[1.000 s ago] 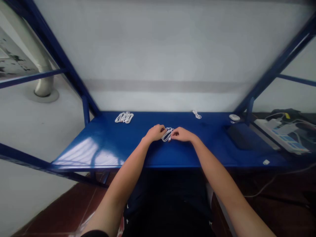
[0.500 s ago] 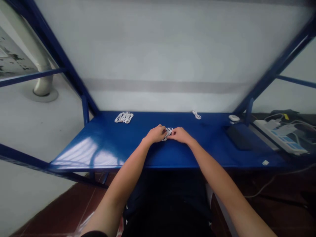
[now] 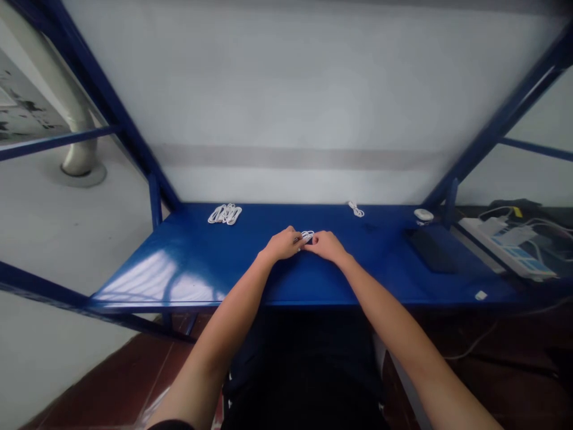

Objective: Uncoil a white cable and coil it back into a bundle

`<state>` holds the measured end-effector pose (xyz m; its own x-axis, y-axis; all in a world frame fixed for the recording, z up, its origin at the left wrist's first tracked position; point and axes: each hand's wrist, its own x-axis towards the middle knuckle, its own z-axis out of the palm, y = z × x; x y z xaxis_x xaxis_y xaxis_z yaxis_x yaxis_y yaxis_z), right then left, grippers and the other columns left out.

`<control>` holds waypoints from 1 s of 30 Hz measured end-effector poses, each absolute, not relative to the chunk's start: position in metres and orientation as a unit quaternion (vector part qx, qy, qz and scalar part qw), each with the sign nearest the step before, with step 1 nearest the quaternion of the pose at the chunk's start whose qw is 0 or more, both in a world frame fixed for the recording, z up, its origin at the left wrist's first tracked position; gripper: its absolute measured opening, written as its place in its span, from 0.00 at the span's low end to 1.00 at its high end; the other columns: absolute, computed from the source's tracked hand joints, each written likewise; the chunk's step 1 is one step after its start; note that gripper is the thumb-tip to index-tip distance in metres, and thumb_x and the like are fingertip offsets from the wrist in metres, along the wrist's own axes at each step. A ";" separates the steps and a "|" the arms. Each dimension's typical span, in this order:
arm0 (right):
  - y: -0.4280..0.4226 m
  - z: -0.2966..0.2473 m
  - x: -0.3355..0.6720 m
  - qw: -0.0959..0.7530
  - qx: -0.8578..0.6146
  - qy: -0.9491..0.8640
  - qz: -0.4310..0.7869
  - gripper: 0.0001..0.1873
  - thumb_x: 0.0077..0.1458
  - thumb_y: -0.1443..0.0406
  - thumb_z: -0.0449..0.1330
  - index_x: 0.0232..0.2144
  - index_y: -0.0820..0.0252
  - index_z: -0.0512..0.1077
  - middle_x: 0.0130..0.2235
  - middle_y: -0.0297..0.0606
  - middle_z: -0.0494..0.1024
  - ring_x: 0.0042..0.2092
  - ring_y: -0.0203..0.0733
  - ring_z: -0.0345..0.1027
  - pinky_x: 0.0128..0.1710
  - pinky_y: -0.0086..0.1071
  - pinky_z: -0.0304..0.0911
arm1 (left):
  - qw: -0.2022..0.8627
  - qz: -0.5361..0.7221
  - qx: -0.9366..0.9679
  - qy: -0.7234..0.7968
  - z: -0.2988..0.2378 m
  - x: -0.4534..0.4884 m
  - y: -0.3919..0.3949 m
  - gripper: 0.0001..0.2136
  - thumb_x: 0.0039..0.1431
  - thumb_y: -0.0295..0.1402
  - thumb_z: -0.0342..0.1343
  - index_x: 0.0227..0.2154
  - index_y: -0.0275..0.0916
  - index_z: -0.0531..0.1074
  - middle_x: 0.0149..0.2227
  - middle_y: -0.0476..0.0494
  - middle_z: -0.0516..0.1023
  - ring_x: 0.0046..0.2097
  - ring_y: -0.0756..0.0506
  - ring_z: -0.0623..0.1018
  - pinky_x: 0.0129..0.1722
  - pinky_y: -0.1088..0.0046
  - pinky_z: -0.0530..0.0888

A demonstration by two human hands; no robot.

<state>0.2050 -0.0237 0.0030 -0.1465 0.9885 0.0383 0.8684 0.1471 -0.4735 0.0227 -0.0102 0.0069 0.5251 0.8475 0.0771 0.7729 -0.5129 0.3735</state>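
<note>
My left hand [image 3: 283, 244] and my right hand [image 3: 328, 245] meet over the middle of a blue metal shelf [image 3: 192, 263]. Both are closed, pinching a small coil of white cable [image 3: 307, 236] between their fingertips. Most of the coil is hidden by the fingers; only a few loops show above them. The hands almost touch each other, just above the shelf surface.
A bundle of white coiled cables [image 3: 225, 213] lies at the shelf's back left. A small white cable [image 3: 356, 209] and a white round object [image 3: 423, 214] lie at the back right, beside a dark flat object [image 3: 428, 251]. A power strip [image 3: 508, 246] sits on the right.
My hands have drawn closer together, squeezing the white cable coil from open loops into a tight bunch. The other things on the shelf have not moved.
</note>
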 end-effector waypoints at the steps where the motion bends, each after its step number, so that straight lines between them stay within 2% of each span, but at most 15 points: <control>1: -0.023 0.003 0.206 0.176 -0.620 -0.745 0.173 0.20 0.46 0.51 0.64 0.17 0.58 0.67 0.23 0.34 0.73 0.27 0.37 0.64 0.26 0.30 0.49 | 0.145 0.124 0.861 0.472 0.007 0.023 -0.010 0.17 0.66 0.44 0.44 0.38 0.42 0.75 0.44 0.42 0.73 0.43 0.46 0.75 0.42 0.73 0.70; 6: -0.019 0.002 0.219 0.199 -0.548 -0.783 0.216 0.17 0.50 0.53 0.63 0.20 0.58 0.67 0.24 0.32 0.72 0.27 0.36 0.63 0.28 0.29 0.53 | 0.126 0.112 0.858 0.486 0.007 0.025 -0.012 0.13 0.64 0.41 0.47 0.39 0.42 0.75 0.46 0.42 0.72 0.44 0.45 0.75 0.42 0.72 0.70; 9: -0.013 -0.006 0.225 0.252 -0.539 -0.782 0.188 0.13 0.48 0.56 0.64 0.30 0.59 0.69 0.33 0.35 0.73 0.35 0.39 0.66 0.36 0.31 0.60 | 0.127 0.106 0.853 0.495 0.010 0.026 -0.015 0.16 0.66 0.43 0.45 0.40 0.41 0.75 0.47 0.41 0.72 0.46 0.44 0.74 0.43 0.71 0.71; 13: -0.007 -0.018 0.226 0.293 -0.528 -0.781 0.161 0.23 0.46 0.60 0.66 0.45 0.59 0.68 0.46 0.42 0.69 0.48 0.46 0.65 0.49 0.39 0.62 | 0.129 0.094 0.853 0.497 0.013 0.028 -0.018 0.19 0.62 0.50 0.48 0.42 0.40 0.73 0.47 0.39 0.71 0.46 0.42 0.74 0.43 0.70 0.71; 17: -0.004 -0.020 0.226 0.296 -0.513 -0.789 0.163 0.32 0.48 0.60 0.66 0.55 0.59 0.64 0.54 0.47 0.65 0.55 0.49 0.62 0.56 0.42 0.58 | 0.112 0.088 0.859 0.492 0.012 0.028 -0.018 0.13 0.61 0.42 0.50 0.41 0.40 0.72 0.48 0.38 0.70 0.48 0.41 0.74 0.43 0.68 0.72; 25: -0.007 -0.013 0.226 0.246 -0.511 -0.809 0.158 0.20 0.51 0.60 0.64 0.46 0.59 0.72 0.48 0.45 0.73 0.51 0.49 0.64 0.55 0.44 0.58 | 0.106 0.066 0.857 0.500 0.013 0.028 -0.017 0.11 0.59 0.37 0.52 0.41 0.39 0.73 0.50 0.37 0.70 0.52 0.38 0.71 0.47 0.65 0.72; 27: -0.008 -0.013 0.226 0.245 -0.513 -0.807 0.161 0.19 0.51 0.61 0.64 0.47 0.59 0.73 0.47 0.44 0.74 0.51 0.49 0.65 0.54 0.43 0.58 | 0.098 0.070 0.859 0.497 0.012 0.028 -0.017 0.11 0.59 0.36 0.52 0.40 0.39 0.73 0.49 0.36 0.70 0.51 0.38 0.71 0.46 0.65 0.72; 30: -0.008 -0.014 0.225 0.244 -0.517 -0.803 0.167 0.24 0.51 0.61 0.65 0.51 0.60 0.71 0.50 0.45 0.73 0.52 0.49 0.64 0.54 0.42 0.58 | 0.084 0.077 0.864 0.491 0.010 0.027 -0.015 0.10 0.59 0.35 0.50 0.38 0.39 0.73 0.47 0.36 0.71 0.49 0.39 0.72 0.45 0.66 0.72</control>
